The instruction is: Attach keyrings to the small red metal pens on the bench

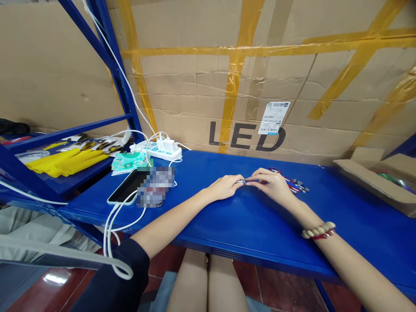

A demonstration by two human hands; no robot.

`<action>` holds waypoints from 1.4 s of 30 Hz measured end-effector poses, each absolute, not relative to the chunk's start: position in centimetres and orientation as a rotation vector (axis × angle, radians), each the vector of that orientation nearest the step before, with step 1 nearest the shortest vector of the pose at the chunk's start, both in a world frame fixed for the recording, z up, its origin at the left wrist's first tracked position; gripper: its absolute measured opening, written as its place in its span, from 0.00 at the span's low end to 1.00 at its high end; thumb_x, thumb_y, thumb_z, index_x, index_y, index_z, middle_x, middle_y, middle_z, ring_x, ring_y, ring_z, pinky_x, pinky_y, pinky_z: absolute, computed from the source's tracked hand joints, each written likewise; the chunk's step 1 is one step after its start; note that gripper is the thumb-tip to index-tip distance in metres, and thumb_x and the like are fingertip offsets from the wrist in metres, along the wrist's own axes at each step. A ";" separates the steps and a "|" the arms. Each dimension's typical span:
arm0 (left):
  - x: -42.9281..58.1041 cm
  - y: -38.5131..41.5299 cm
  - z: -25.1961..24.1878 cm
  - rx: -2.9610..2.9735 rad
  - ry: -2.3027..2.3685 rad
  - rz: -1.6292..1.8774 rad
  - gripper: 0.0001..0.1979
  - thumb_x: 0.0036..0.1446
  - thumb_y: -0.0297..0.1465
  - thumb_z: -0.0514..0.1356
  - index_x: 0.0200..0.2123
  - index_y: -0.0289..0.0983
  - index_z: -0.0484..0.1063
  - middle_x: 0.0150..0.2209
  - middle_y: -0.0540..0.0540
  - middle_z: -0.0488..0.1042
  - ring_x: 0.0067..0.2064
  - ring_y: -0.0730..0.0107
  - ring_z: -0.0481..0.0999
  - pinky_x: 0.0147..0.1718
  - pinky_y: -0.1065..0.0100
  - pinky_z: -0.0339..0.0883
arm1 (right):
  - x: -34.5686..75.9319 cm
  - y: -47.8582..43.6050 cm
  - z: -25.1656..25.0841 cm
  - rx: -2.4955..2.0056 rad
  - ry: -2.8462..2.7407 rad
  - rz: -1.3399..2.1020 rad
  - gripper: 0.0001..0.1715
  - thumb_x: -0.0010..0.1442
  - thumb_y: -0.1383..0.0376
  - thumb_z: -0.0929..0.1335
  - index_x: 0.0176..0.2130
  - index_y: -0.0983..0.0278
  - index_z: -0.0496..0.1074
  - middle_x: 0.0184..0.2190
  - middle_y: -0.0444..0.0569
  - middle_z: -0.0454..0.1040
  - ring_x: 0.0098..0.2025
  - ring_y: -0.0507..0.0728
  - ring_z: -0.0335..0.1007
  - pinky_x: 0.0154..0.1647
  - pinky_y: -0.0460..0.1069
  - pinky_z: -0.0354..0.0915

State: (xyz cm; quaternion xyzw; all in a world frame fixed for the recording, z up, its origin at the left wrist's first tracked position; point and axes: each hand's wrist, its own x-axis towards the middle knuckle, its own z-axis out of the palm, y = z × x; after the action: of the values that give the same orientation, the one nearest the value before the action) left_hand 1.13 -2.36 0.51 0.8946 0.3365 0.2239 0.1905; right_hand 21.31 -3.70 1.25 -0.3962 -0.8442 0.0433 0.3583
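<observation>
left hand (224, 187), right hand (273, 185): both pinch small metal clip (242, 182) | smooth blue shelf (247, 221)

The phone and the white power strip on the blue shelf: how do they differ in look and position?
The phone is dark, flat and near the shelf's front edge; the white power strip lies further back, by the cardboard, with chargers plugged on top. The phone is broader than the strip. Both lie on the blue shelf with white cables attached.

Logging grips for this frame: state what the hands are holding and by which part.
Both hands, left hand and right hand, pinch one small metal piece between their fingertips, one at each end. What kind of piece cannot be told.
</observation>
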 end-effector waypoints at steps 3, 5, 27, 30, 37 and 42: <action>1.1 -2.0 0.2 2.500 0.917 0.651 0.13 0.64 0.33 0.46 0.45 0.39 0.67 0.44 0.46 0.74 0.45 0.66 0.74 0.44 0.67 0.65 | 21.3 -3.7 1.2 -1.027 -2.166 0.121 0.21 0.57 0.49 0.64 0.34 0.60 0.78 0.32 0.51 0.74 0.32 0.56 0.70 0.34 0.51 0.66; 1.2 -1.9 0.1 2.493 0.895 0.674 0.13 0.64 0.32 0.46 0.44 0.37 0.67 0.44 0.45 0.74 0.45 0.66 0.73 0.45 0.68 0.64 | 21.3 -3.6 1.2 -1.017 -2.159 0.140 0.21 0.57 0.49 0.64 0.34 0.60 0.78 0.32 0.51 0.73 0.32 0.56 0.70 0.33 0.50 0.66; 1.5 -3.6 0.9 2.596 0.868 0.690 0.11 0.64 0.28 0.46 0.44 0.37 0.65 0.40 0.46 0.74 0.41 0.68 0.74 0.43 0.68 0.65 | 20.8 -3.9 1.3 -1.089 -1.943 0.460 0.21 0.48 0.48 0.69 0.23 0.63 0.75 0.26 0.50 0.73 0.24 0.52 0.65 0.24 0.48 0.61; 1.4 -3.6 0.8 2.612 0.889 0.743 0.11 0.63 0.28 0.46 0.44 0.37 0.65 0.43 0.44 0.74 0.44 0.66 0.73 0.44 0.67 0.66 | 20.2 -4.2 1.4 -1.156 -1.863 0.581 0.22 0.45 0.47 0.70 0.23 0.64 0.74 0.26 0.49 0.74 0.20 0.50 0.63 0.20 0.48 0.60; 1.2 -3.1 0.8 2.748 0.860 0.802 0.11 0.63 0.27 0.47 0.46 0.36 0.65 0.46 0.42 0.73 0.47 0.63 0.73 0.48 0.63 0.64 | 19.7 -4.6 1.7 -1.399 -1.709 0.919 0.25 0.40 0.47 0.72 0.26 0.67 0.76 0.14 0.42 0.66 0.17 0.48 0.55 0.18 0.46 0.52; 1.4 -3.2 1.0 2.723 0.839 0.842 0.12 0.62 0.26 0.48 0.47 0.36 0.64 0.46 0.43 0.74 0.46 0.64 0.73 0.47 0.64 0.65 | 19.9 -4.5 1.7 -1.420 -1.645 1.000 0.27 0.39 0.48 0.73 0.29 0.68 0.77 0.13 0.41 0.64 0.17 0.46 0.52 0.17 0.45 0.49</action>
State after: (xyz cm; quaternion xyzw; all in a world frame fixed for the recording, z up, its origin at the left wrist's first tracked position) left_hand 1.39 -3.15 1.03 0.9132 0.2813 0.2823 0.0849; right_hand 19.95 -4.46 1.73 -0.5524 -0.6400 0.3889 0.3661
